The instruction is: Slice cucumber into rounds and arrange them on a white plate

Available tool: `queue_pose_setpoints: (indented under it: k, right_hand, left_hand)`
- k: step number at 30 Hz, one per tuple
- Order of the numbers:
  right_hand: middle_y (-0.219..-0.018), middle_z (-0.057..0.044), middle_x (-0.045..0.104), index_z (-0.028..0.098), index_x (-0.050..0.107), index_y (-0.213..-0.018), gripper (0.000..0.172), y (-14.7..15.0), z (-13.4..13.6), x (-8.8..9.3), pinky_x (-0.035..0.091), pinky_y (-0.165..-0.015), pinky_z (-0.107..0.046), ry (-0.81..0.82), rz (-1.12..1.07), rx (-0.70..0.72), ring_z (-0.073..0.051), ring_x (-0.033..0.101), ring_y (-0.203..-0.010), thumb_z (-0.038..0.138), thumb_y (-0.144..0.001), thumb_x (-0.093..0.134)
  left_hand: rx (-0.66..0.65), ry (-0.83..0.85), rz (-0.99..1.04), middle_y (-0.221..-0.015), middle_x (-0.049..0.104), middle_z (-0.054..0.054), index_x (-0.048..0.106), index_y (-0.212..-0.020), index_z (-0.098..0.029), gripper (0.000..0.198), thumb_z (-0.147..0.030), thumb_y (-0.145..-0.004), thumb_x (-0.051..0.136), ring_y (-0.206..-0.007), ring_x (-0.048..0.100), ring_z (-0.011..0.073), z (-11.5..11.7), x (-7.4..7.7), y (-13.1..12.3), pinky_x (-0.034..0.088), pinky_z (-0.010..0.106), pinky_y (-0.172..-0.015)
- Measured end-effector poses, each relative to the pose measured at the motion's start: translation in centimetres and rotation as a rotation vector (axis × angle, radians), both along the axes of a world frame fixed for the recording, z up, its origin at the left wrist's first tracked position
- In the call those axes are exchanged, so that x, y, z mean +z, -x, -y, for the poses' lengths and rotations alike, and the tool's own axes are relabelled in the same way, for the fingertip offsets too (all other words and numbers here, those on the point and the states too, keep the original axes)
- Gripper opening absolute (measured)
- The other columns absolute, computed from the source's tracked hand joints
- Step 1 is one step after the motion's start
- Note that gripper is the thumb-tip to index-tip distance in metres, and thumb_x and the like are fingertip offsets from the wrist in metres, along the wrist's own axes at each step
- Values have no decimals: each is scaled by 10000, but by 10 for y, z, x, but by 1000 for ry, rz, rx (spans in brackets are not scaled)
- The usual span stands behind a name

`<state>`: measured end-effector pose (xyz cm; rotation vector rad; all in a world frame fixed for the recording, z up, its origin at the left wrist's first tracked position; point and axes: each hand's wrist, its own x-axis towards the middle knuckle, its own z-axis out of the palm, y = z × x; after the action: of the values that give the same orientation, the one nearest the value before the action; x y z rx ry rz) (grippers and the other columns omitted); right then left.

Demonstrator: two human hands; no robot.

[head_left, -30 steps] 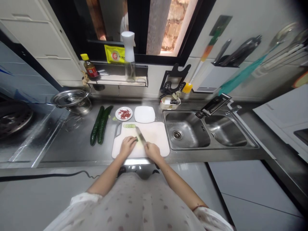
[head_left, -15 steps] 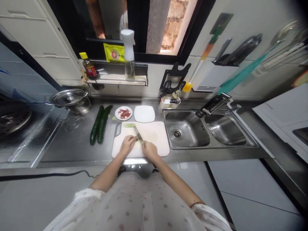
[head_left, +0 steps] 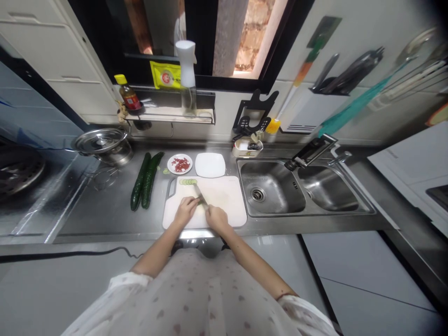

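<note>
My left hand (head_left: 185, 209) is curled over a short piece of cucumber (head_left: 198, 201) on the white cutting board (head_left: 224, 198), holding it down. Closed round the handle of a knife (head_left: 200, 194), my right hand (head_left: 216, 218) keeps the blade against the cucumber piece just right of my left fingers. A row of cucumber slices (head_left: 188, 182) lies at the board's far edge.
Two whole cucumbers (head_left: 145, 179) lie left of the board. Behind the board sit a small plate of chopped red chili (head_left: 179, 164) and an empty white square plate (head_left: 210, 164). A double sink (head_left: 297, 189) lies to the right, and a lidded steel pot (head_left: 103, 144) stands at the left.
The knife and my right hand have shifted slightly left, toward my left fingers. The cucumber piece under my left hand looks shorter.
</note>
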<state>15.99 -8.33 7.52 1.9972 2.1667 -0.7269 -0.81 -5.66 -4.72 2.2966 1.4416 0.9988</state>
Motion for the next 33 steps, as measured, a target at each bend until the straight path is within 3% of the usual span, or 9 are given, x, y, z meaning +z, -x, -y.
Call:
queue_pose_setpoints:
  k: [10, 22, 33]
  right_hand:
    - [-1032, -139, 682, 136, 593, -1147, 336, 0, -1, -1, 435, -763, -275, 48, -15, -6, -215, 635, -956, 225, -924, 358]
    - [-998, -146, 681, 137, 615, -1059, 286, -14, 26, -5, 441, -738, -280, 96, 51, 24, -224, 640, -939, 184, -899, 383]
    - [-1033, -149, 679, 129, 616, -1094, 314, -1, 5, 2, 450, -762, -282, 102, 12, 19, -222, 635, -962, 176, -896, 378]
  left_hand:
    - [-25, -67, 21, -979, 601, 69, 644, -1118, -221, 261, -231, -918, 477, -936, 519, 187, -3, -3, 1, 468, 349, -847]
    - [-23, -81, 44, -1023, 604, 74, 641, -1117, -221, 259, -223, -915, 479, -966, 521, 188, -4, -7, 1, 472, 358, -860]
    - [-43, -57, 37, -1029, 601, 75, 633, -1143, -231, 282, -214, -914, 469, -975, 518, 194, -4, -8, 2, 469, 370, -875]
